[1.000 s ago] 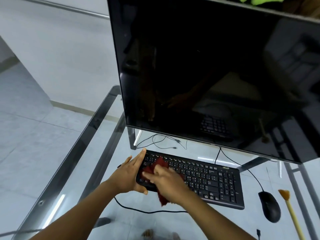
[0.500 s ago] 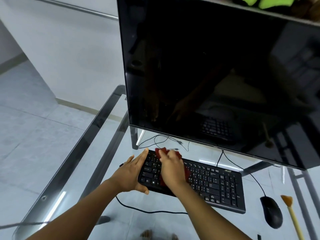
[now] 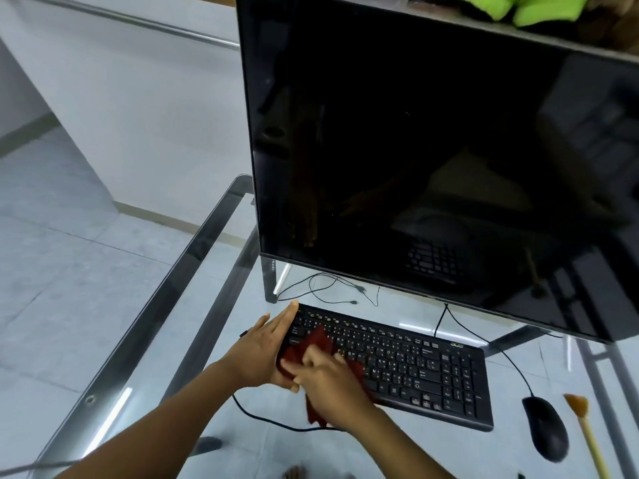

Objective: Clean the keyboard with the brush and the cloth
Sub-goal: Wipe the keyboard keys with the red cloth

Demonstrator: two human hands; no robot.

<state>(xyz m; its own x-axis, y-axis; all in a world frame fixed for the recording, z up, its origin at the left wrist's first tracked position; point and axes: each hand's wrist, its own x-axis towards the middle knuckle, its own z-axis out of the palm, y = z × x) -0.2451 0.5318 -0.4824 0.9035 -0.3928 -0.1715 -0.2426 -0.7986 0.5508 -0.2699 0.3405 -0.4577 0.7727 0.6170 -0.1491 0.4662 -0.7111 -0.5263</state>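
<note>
Back toward the keyboard's (image 3: 397, 364) near-left corner, my right hand (image 3: 332, 382) presses the soft, limp cloth (image 3: 313, 344) flat; left hand (image 3: 262, 350) open, bracing the keyboard's left edge.

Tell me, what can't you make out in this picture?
- Brush: its handle runs off the bottom edge of the head view.
- Cloth: mostly covered by the right hand.
- Keyboard: left end hidden by the left hand and the cloth; key legends too small to read.
- Monitor: cut off at the right edge.

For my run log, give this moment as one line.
step: wiping | right hand: pressing red cloth on keyboard left end | left hand: bracing keyboard | brush: idle
</note>
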